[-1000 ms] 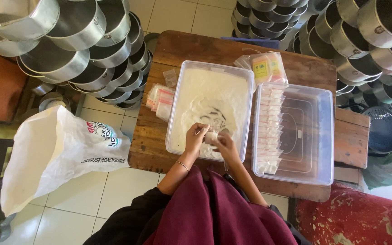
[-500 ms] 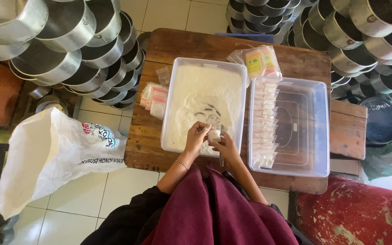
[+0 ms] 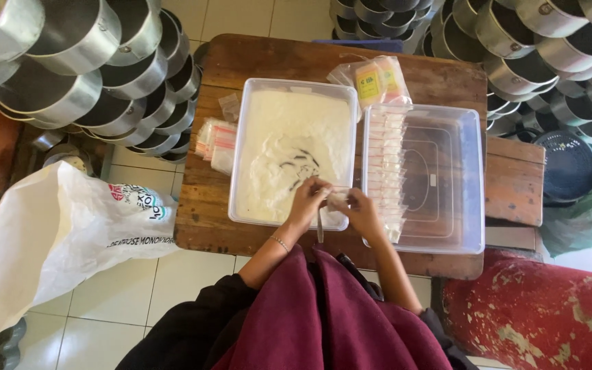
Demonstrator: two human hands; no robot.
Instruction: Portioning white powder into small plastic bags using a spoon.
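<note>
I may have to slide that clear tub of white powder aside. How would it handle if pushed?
The tub of white powder looks well filled, so probably heavy; it should slide rather than tip on the wooden table. Its thin clear walls may flex. With no lid on, a jolt could spill powder. Both hands hover over its near edge.
</note>
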